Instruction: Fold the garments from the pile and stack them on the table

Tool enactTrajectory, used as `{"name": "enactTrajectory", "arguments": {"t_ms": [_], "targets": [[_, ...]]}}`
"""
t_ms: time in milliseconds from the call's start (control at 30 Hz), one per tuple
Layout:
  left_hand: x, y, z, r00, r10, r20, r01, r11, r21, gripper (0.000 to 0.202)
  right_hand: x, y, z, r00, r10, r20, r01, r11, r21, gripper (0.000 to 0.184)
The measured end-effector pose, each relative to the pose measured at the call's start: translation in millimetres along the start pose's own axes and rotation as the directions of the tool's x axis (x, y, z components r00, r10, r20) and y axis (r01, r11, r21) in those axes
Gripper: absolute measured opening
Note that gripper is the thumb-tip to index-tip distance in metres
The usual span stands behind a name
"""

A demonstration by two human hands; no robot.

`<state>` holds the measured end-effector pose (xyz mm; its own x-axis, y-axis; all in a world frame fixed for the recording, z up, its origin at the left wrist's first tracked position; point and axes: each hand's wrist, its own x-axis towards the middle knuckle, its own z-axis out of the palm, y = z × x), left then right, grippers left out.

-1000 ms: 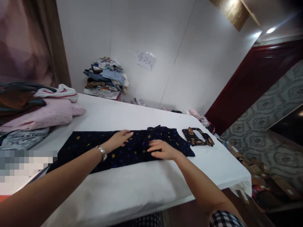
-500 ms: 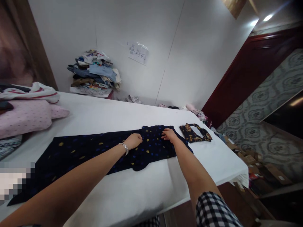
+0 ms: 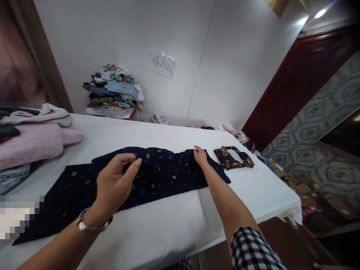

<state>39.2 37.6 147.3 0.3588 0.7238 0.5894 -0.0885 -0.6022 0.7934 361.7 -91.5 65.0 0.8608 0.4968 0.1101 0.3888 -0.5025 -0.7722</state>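
Note:
A long navy shirt (image 3: 157,183) with blue and yellow spots lies stretched across the white table (image 3: 168,225). My left hand (image 3: 116,183) is over its middle, thumb and forefinger closed in a pinch at a raised layer of the cloth. Part of that layer is hidden behind the hand. Near the shirt's right end, my right hand (image 3: 200,155) has its fingers curled on the fabric by the far edge. A folded dark shirt with a brown-gold pattern (image 3: 232,159) rests just right of the navy one.
Pink dotted cloth (image 3: 36,146) and other garments are heaped at the left. A tall clothes stack (image 3: 114,92) stands by the wall, below and left of a paper sign (image 3: 163,65). Cardboard boxes (image 3: 334,206) lie on the floor at right.
My left hand has moved left and nearer the camera, and a layer of the navy shirt now spreads further left. My right hand has stayed about in place, its fingers more curled.

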Motion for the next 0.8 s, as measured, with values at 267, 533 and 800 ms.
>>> {"name": "enactTrajectory", "arguments": {"t_ms": [267,533,800], "targets": [[-31.0,-55.2,-43.6,0.939,0.213,0.269,-0.311,0.86,0.405,0.021,8.6,-10.2,8.1,0.885,-0.313,0.344,0.443,0.791,-0.422,0.049],[-23.5,-60.4,-77.2,0.869,-0.418,0.265,0.102,0.676,0.73,0.033,-18.4,26.6,-31.9,0.932,-0.333,0.142,0.362,0.849,-0.385,0.033],[7.3,-100.7,-69.8,0.707,-0.175,0.685,-0.372,0.732,0.571,0.049,-83.0,35.4,-9.8,0.972,-0.228,0.054,0.223,0.972,0.072,0.027]]}}
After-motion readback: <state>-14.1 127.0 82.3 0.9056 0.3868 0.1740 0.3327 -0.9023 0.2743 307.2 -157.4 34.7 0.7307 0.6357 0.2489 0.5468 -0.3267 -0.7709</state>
